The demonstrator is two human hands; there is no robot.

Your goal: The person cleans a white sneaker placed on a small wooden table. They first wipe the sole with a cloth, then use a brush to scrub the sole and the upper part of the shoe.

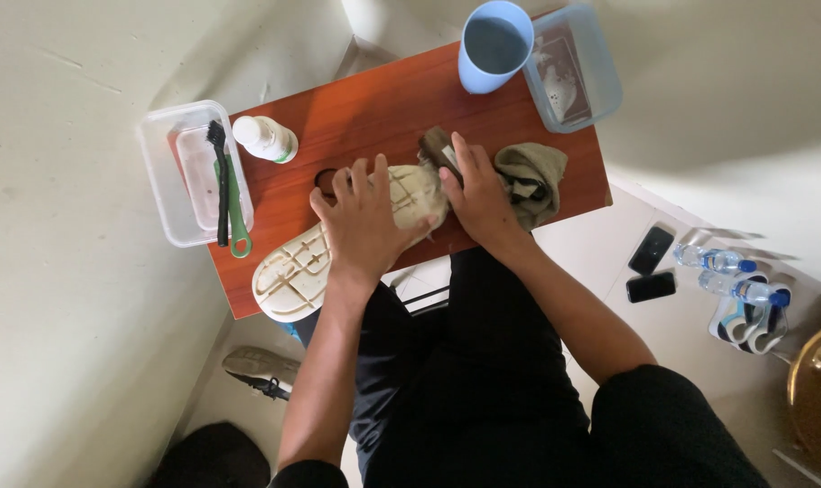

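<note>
Step in hand: the person is scrubbing the upturned sole of a pale shoe [338,253] that is lying sole-up on the red-brown tabletop [374,108], its heel end hanging over the near edge.
Left hand [363,221]: it is lying flat with spread fingers on the middle of the sole, pressing it down.
Right hand [478,194]: it is closing around a brown brush [436,145] at the toe end of the shoe.
Doing it well: I think the left hand should be keeping firm pressure so the shoe is not sliding, and the brush should be moving in short strokes along the grooves.
Shoes: 2, the second one [261,369] lying on the floor under the tabletop.
Plastic boxes: 2, a clear one [162,149] at the left, a bluish one [591,68] at the far right.
Long brushes in the clear box: 2, 1 black [219,181] and 1 green [237,217].
Cups: 1 blue cup [494,45].
White bottle: 1 [266,138].
Cloth: 1 olive rag [532,176] beside the right hand.
Water bottles on the floor: 2 [731,276].
Phones on the floor: 2 [651,267].
</note>
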